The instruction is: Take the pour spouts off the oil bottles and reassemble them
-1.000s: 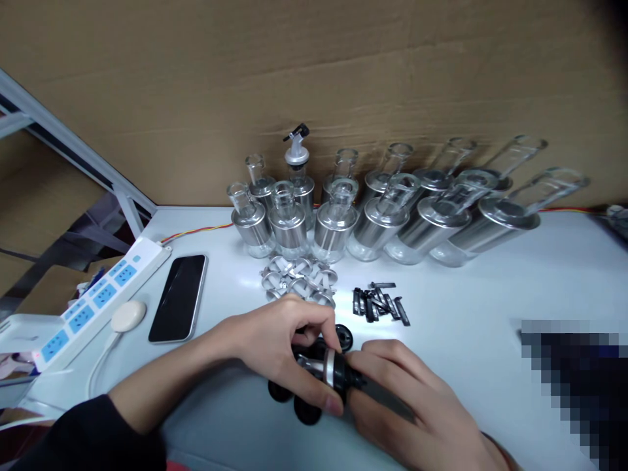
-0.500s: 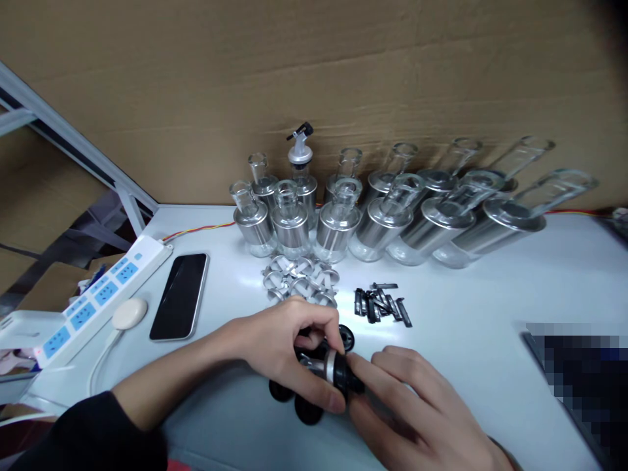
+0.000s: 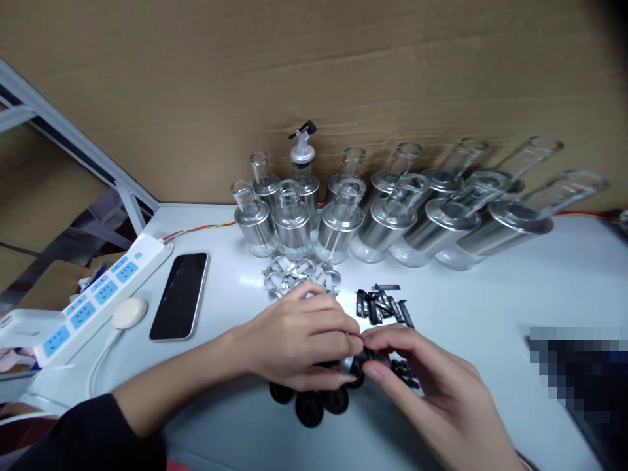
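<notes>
Over the front part of the table, my left hand (image 3: 307, 337) is closed around a bottle pourer (image 3: 349, 365) with a silver body and a black end. The fingers of my right hand (image 3: 436, 386) pinch the black end from the right. Much of the pourer is hidden by my fingers. Below my hands lie several round black stoppers (image 3: 309, 409), and small black pieces (image 3: 405, 373) show beside my right thumb. Just beyond my left hand is a pile of silver pourer tops (image 3: 279, 278). Black levers (image 3: 380, 304) lie loose to its right.
Glass bottles with steel sleeves (image 3: 338, 226) stand in two rows at the back; one bears a fitted pourer (image 3: 303, 152). At left are a phone (image 3: 180, 297), a power strip (image 3: 98, 301) and a round white charger (image 3: 129, 313). A dark, partly pixelated object (image 3: 583, 392) lies at right.
My left hand has rolled over, its back now facing up, and the pourer has shifted slightly right and up. My right hand has moved right, thumb and fingers now pinching the black end.
</notes>
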